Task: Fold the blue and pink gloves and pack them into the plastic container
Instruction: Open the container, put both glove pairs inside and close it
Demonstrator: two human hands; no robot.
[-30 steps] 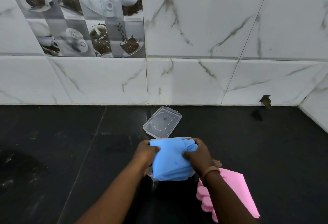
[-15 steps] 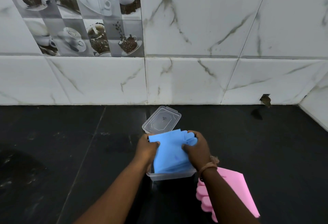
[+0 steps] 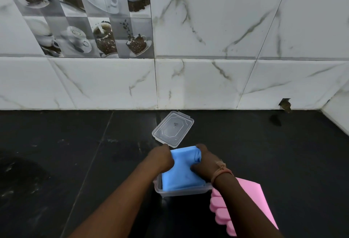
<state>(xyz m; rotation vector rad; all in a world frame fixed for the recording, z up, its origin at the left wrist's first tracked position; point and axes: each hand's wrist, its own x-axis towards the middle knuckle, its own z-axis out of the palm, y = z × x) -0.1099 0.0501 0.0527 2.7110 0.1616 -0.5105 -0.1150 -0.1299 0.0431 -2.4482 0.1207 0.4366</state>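
Observation:
The folded blue gloves (image 3: 181, 173) lie partly inside the clear plastic container (image 3: 181, 192) on the black counter. Their near part sits within the container walls, and the far part still rises above the rim. My left hand (image 3: 160, 159) grips the gloves' left edge. On the right side, my right hand (image 3: 205, 164) presses and holds the bunched fingers of the gloves. The pink gloves (image 3: 251, 198) lie flat on the counter to the right of the container, partly hidden under my right forearm.
The container's clear lid (image 3: 172, 128) lies upside down on the counter just behind the container. A marble-tiled wall (image 3: 188, 79) closes off the back of the black counter (image 3: 75, 162), and another wall meets it at the far right.
Both hands have pushed the blue gloves down and away into the container. The container's near rim, hidden a second ago, now shows below the gloves.

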